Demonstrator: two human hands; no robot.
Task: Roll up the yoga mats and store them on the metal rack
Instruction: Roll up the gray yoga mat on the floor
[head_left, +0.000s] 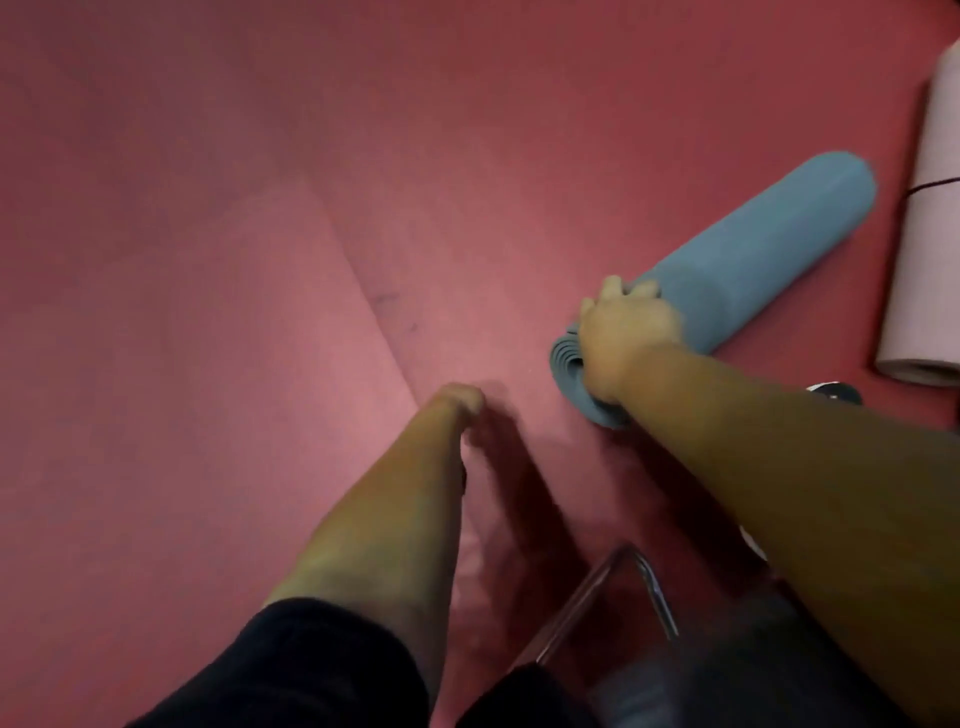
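A red floor (208, 208) spread everywhere. At two o'clock lay a rolled blue-grey yoga mat (753, 249), the right grip (623, 332) clamped round its near end. The left grip (460, 402), at nine o'clock from that end and apart, was too blurred to tell open from closed.

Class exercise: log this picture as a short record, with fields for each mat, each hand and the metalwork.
blue mat: rolled, lying on the red floor
pink mat: rolled, at the right edge, dark band round it
right hand: grips the blue mat's near end
left hand: apart from both rolls; fingers blurred
metal tube: bottom of view, partly seen
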